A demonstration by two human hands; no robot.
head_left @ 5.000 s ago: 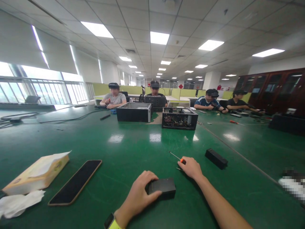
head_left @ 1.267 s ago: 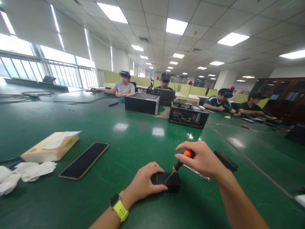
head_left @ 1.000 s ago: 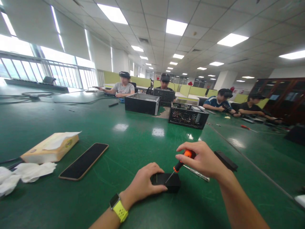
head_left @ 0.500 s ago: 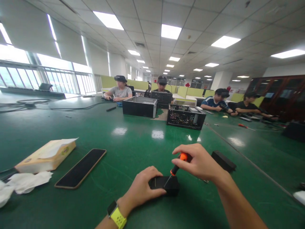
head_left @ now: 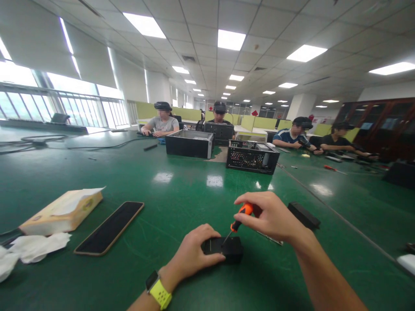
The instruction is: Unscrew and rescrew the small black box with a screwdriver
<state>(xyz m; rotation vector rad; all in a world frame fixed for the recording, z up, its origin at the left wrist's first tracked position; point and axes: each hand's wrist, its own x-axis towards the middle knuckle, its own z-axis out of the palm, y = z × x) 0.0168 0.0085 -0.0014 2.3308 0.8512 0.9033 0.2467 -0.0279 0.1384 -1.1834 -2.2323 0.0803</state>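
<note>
A small black box [head_left: 227,249] lies on the green table [head_left: 181,194] right in front of me. My left hand [head_left: 191,255] is closed round its left side and holds it flat; a yellow-strapped watch is on that wrist. My right hand [head_left: 270,214] pinches an orange-handled screwdriver [head_left: 239,216], tilted, with its tip down on the top of the box. A thin metal rod [head_left: 269,237] lies on the table just behind my right hand.
A second black box [head_left: 304,214] lies to the right. On the left are a phone [head_left: 110,226], a tissue box [head_left: 61,211] and crumpled tissues [head_left: 35,246]. Two open computer cases [head_left: 189,144] [head_left: 251,156] stand mid-table. Several people sit at the far side.
Five seconds ago my right hand rested on the table by the screwdriver. It now holds the screwdriver with the tip on the box. In the last second the hands barely moved.
</note>
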